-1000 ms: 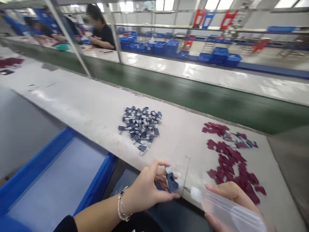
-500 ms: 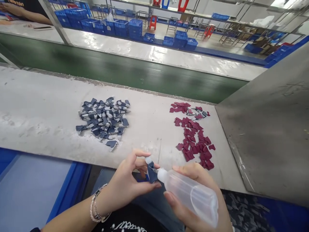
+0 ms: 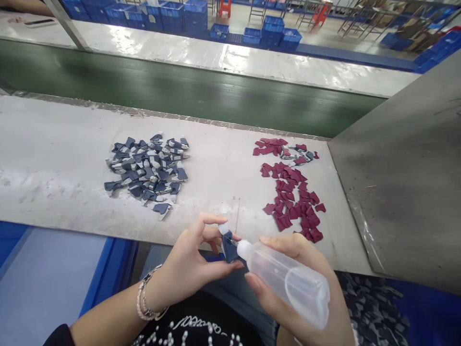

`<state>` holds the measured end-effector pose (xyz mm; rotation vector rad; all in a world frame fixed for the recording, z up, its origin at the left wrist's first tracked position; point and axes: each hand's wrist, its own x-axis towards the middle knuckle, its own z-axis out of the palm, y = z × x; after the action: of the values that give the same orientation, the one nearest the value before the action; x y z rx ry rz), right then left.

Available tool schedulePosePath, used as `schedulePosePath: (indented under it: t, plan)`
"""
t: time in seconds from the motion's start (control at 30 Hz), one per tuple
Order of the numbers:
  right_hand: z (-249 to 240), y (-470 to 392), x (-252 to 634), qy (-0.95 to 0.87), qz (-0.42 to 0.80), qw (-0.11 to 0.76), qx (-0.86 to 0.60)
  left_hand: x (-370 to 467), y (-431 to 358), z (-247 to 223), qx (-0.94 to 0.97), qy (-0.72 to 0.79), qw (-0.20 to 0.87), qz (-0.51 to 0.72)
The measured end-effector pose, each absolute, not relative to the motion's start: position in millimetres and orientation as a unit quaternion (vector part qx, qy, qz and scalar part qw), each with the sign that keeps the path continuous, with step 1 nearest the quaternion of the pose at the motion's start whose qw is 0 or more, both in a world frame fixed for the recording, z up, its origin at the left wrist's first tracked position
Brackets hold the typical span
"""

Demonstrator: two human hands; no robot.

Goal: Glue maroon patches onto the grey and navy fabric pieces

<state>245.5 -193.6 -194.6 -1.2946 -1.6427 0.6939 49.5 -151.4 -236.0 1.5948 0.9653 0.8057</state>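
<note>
Between the thumb and fingers of my left hand (image 3: 190, 259) is a small dark blue plastic piece (image 3: 229, 246) with a whitish end. My right hand (image 3: 306, 283) is wrapped round a translucent squeeze bottle (image 3: 288, 278), tilted with its thin tip at the face of the blue piece. Whether liquid leaves the tip I cannot tell. Beyond my left hand lies a heap of similar blue and white pieces (image 3: 147, 168) on the pale worktop (image 3: 216, 178). Past my right hand are scattered dark red pieces (image 3: 295, 206), with a few grey and white parts (image 3: 302, 156) behind them.
A metal panel (image 3: 403, 178) walls off the right side. Behind the worktop runs a green conveyor belt (image 3: 201, 96). A blue bin of dark pieces (image 3: 374, 307) sits low at right, and a blue crate (image 3: 104, 278) at lower left. Blue crates (image 3: 173, 17) stand across the aisle.
The camera view has tipped down slightly, so the worktop and its heaps sit higher in the picture. Both hands keep the blue piece and bottle in nearly the same pose.
</note>
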Motion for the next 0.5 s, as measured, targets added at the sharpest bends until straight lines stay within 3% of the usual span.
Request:
schedulePosePath:
  t: [0.5]
  plan:
    - [-189.1, -194.4, 241.5, -0.639, 0.292, 0.466, -0.538, 52.5, -150.3, -234.9, 0.667, 0.405, 0.522, 0.344]
